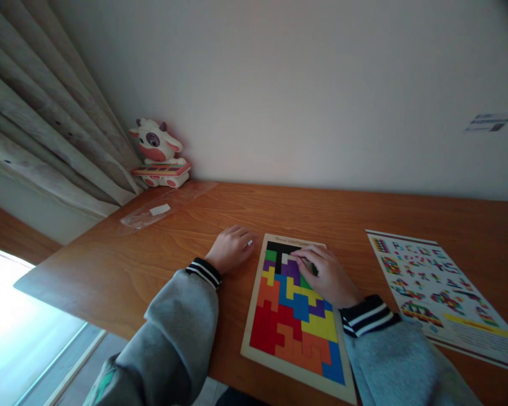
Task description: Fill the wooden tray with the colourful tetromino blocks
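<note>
On the brown wooden desk (pixel 152 265), my right hand (pixel 328 276) lies unclenched over a flat green wooden puzzle piece (pixel 307 281) in the pale-framed tray (pixel 253 310), probably light, stiff, best pinched edgewise; my left hand (pixel 231 248) rests slack.

- The left hand (pixel 232 248) lies palm down, fingers bent a little.
- The right hand (pixel 328 275) is palm down too, fingers reaching forward.
- Both arms are bent and wear grey sleeves (pixel 182 316).
</note>
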Demonstrator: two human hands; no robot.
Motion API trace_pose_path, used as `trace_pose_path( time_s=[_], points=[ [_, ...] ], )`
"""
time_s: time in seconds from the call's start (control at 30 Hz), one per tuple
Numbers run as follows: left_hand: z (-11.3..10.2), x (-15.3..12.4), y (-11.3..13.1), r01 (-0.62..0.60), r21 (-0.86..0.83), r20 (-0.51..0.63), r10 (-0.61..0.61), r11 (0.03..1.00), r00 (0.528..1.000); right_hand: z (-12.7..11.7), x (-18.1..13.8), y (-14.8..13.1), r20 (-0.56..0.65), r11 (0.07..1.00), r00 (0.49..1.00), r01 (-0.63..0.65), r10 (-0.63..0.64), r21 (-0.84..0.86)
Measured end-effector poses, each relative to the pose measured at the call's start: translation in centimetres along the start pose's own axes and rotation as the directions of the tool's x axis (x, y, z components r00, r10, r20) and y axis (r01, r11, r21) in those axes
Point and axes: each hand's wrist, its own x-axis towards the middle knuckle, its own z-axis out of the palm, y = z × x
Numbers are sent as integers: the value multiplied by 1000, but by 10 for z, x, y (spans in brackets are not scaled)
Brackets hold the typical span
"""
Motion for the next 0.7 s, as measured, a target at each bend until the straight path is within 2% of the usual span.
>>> trace_pose_path(
  time_s=[0.07,0.2,0.33,0.53,0.6,0.7],
  points=[
    [-8,-6,-17,58,65,50,-61,996,997,0,0,0,-4,1000,1000,5,-5,1],
    [-17,-19,-38,69,60,179,-79,996,981,0,0,1,-21,1000,1000,14,-14,6],
    [-14,-25,-46,112,65,208,-123,992,970,0,1,0,-16,1000,1000,18,-18,11],
    [-7,-20,-43,131,36,133,-134,991,982,-1,1,-1,-18,1000,1000,8,-8,7],
    [-3,-17,-35,94,5,96,-94,996,991,-1,1,-1,-16,1000,1000,6,-6,6],
    [4,-11,-14,-25,-85,-14,24,996,1000,-1,0,0,-18,1000,1000,-1,1,12]
  ],
)
